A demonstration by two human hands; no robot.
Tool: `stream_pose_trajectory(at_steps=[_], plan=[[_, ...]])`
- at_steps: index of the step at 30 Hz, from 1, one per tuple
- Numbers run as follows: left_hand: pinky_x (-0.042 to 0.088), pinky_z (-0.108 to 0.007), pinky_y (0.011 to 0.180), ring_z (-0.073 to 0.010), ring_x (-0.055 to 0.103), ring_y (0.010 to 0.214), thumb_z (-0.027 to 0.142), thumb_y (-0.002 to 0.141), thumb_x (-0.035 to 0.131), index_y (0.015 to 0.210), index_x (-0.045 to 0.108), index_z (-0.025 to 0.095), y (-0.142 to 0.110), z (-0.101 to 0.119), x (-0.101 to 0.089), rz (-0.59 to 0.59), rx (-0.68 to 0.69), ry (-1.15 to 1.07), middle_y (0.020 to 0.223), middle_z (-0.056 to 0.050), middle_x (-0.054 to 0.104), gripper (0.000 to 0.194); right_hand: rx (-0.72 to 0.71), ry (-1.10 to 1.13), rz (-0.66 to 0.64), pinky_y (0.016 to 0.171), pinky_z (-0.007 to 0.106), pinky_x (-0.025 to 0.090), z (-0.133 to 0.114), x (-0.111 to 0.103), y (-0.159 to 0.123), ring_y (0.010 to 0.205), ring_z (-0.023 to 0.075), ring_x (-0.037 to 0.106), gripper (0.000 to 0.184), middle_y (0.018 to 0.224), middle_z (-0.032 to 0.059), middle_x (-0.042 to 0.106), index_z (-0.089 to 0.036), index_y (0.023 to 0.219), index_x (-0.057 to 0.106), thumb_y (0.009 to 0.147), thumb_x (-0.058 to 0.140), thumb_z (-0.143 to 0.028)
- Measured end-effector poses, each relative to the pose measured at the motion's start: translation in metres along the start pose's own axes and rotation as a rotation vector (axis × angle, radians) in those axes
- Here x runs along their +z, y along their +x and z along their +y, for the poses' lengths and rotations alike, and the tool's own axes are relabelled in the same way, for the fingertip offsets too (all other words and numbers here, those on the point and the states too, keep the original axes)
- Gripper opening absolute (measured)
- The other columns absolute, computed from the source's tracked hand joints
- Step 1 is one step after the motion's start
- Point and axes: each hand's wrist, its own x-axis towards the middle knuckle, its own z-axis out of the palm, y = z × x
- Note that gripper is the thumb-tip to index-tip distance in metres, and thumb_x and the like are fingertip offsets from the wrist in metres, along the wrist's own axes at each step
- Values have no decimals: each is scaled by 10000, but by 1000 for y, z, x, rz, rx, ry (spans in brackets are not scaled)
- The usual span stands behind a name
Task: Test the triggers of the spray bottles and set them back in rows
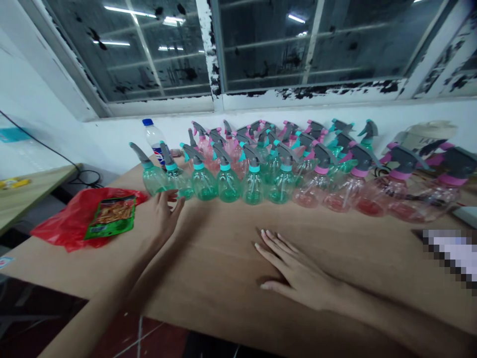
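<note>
My left hand (pixel 166 211) reaches to the left end of the front row, its fingers apart beside a green spray bottle (pixel 154 178) with a grey trigger head. Whether the fingertips touch that bottle or its neighbour, a second green spray bottle (pixel 185 188), I cannot tell. Flat and spread over the tabletop (pixel 223 248), my right hand (pixel 292 271) holds nothing. Several more green spray bottles (pixel 228 186) with turquoise collars fill the middle of the row. Pink spray bottles (pixel 345 193) with pink collars stand to the right, and others crowd behind.
A red plastic bag (pixel 70 219) lies at the left under a green snack packet (pixel 112 219). Behind the row stands a blue-capped drink bottle (pixel 153 136). A cloth bag (pixel 428 134) is at the back right, near a blurred-out object (pixel 452 251). The wall and window close off the back.
</note>
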Motion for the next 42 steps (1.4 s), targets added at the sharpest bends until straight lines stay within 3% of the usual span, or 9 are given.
stream_pose_trajectory(at_steps=[6,10,12,16,22,27,32,36,42], plan=[[493,-292,616,-195,637,620,488,862,465,1215,429,153,21,7,28,-93,-82,-66,634,13,599,488,48,-24,44,1112,522,204,3,6,-2,1395,305,126,773,1526,106,140,-220,1445,242,826,422,-646],[477,-320,636,-240,658,648,571,812,518,1279,401,151,35,23,33,-114,-122,-18,619,6,607,639,34,6,64,1116,514,205,6,8,-3,1400,303,101,1000,1528,131,106,-162,1465,57,742,467,-719],[471,-350,661,-292,665,738,628,776,534,1305,387,153,41,32,33,-119,-140,20,656,-22,623,726,25,21,45,1114,529,190,6,8,-3,1400,317,81,1069,1528,146,79,-153,1464,45,695,468,-764],[470,-386,670,-355,653,824,678,724,560,1327,379,172,50,44,35,-160,-153,72,732,-69,649,808,30,22,-4,1112,551,126,4,5,-2,1399,331,39,964,1537,125,40,-229,1454,210,696,428,-784],[484,-364,570,-277,649,539,597,734,594,1292,408,135,54,53,29,-276,-200,76,538,-9,608,748,31,36,-48,1111,549,115,2,0,-1,1396,326,7,883,1531,143,51,-201,1451,222,770,361,-746],[494,-338,540,-233,635,459,490,745,618,1237,432,103,44,60,16,-314,-239,72,522,5,605,653,24,36,-44,1109,556,119,1,0,-2,1393,328,8,857,1526,152,65,-189,1450,220,794,353,-723],[454,-279,426,-217,611,402,511,751,591,1216,419,66,24,58,0,-345,-264,55,503,-7,592,666,13,56,-41,1116,533,144,0,-4,-14,1400,306,47,807,1529,127,90,-210,1442,252,810,366,-698],[440,-278,411,-228,604,403,588,720,567,1245,378,62,4,55,-18,-362,-271,54,471,15,567,766,-2,74,-64,1125,520,140,1,-10,-40,1403,291,66,748,1536,79,86,-250,1449,218,840,392,-647],[450,-360,585,-270,613,458,691,675,479,1206,407,83,-29,60,-41,-411,-220,120,437,13,563,811,51,89,-143,1113,543,184,2,-24,-91,1400,297,98,702,1536,1,96,-329,1454,133,865,404,-597]])
